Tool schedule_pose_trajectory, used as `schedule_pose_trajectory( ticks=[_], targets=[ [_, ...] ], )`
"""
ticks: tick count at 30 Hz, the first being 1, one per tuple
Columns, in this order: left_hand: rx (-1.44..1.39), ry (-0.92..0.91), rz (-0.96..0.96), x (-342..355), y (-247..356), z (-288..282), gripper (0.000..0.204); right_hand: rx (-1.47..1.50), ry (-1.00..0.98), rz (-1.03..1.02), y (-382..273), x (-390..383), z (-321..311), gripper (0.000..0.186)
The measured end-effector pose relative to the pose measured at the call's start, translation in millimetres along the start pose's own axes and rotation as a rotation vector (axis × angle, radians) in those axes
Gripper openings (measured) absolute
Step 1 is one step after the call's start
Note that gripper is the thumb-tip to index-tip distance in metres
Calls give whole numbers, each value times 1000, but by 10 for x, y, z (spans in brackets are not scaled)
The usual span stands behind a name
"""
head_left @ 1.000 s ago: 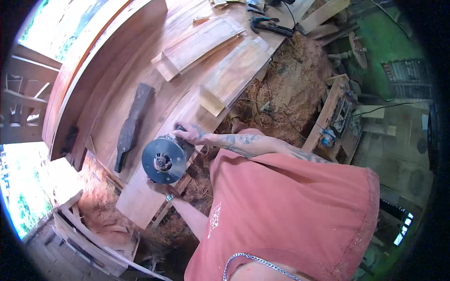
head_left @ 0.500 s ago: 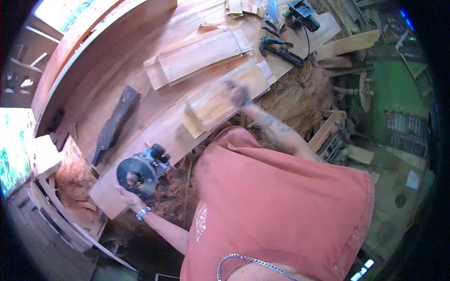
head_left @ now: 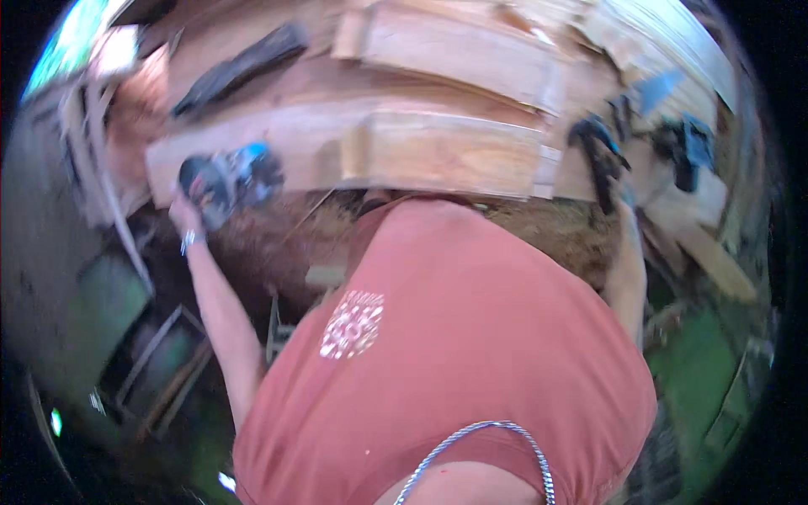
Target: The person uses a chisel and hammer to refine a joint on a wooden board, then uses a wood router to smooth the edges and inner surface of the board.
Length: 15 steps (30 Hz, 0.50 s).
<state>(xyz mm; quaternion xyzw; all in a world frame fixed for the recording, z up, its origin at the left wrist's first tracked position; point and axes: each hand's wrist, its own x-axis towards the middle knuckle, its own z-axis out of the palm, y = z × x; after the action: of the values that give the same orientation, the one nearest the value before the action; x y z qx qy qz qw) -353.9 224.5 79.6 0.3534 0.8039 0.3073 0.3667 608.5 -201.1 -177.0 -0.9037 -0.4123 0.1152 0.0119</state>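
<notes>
At the left end of a long pale board, a router with a round black base and blue body is tipped so its base faces left. My left hand, a metal watch at its wrist, is closed on the rim of that base. Far to the right, my right hand reaches the near end of a long black tool with a blue part. Motion blurs its fingers, so their grip does not show. Between the hands lies a shorter yellowish board, with a small wood block at its left end.
Behind lie a wide pale panel and a dark, rough wood piece. At right are a handsaw with a blue blade and a black and blue power tool. Sawdust covers the ground along the bench's near edge.
The view has turned, bringing the bench level. My right hand has left the yellowish board and moved right to the black tool. My left hand stays at the router's base.
</notes>
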Motion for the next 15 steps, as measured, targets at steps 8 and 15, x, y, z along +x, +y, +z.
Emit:
schedule_pose_trajectory(
  ticks=[8, 15],
  targets=[
    [33, 118, -32, 326, -391, -237, 78, -99, -40, 48, -25, -305, -460, 27],
    [-26, 60, 60, 371, -564, -223, 93, 173, -21, -103, -1437, -974, -926, 29]
  ],
)
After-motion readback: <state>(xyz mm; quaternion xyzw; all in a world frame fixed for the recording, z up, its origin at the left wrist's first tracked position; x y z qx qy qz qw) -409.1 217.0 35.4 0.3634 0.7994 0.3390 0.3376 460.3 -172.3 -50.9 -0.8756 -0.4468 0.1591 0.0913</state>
